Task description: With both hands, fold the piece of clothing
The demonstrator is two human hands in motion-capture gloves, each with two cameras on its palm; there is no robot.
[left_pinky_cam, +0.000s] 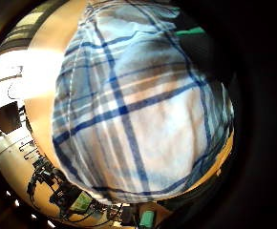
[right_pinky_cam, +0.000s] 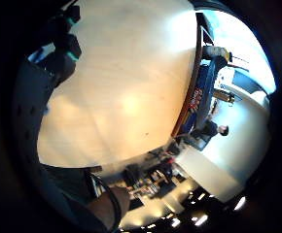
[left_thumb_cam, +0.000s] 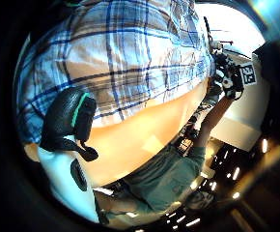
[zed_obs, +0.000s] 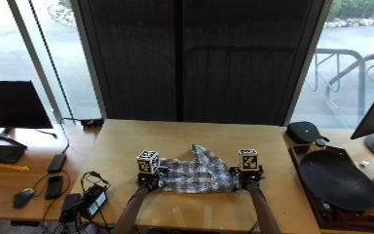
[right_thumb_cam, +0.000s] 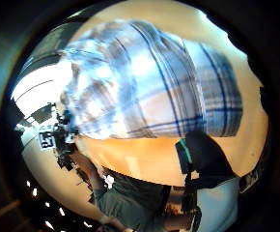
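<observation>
A blue and white plaid shirt [zed_obs: 196,174] lies bunched on the wooden table [zed_obs: 193,136], near its front edge, with one part raised at the back. My left hand [zed_obs: 149,180] holds the shirt's left edge, and its thumb [left_thumb_cam: 65,121] is curled at the cloth's border [left_thumb_cam: 116,63]. The plaid cloth [left_pinky_cam: 133,109] fills the left little finger side palm view. My right hand [zed_obs: 249,178] holds the right edge, its thumb [right_thumb_cam: 203,154] just below the cloth's corner [right_thumb_cam: 217,106]. The right little finger side palm view shows mostly bare tabletop [right_pinky_cam: 126,82].
A black oval dish [zed_obs: 337,180] on a tray and a black pouch [zed_obs: 306,130] sit at the table's right. Cables and a charger [zed_obs: 89,201] lie at its left front. On the side desk are a monitor [zed_obs: 12,105], a mouse [zed_obs: 23,196] and a phone [zed_obs: 54,184].
</observation>
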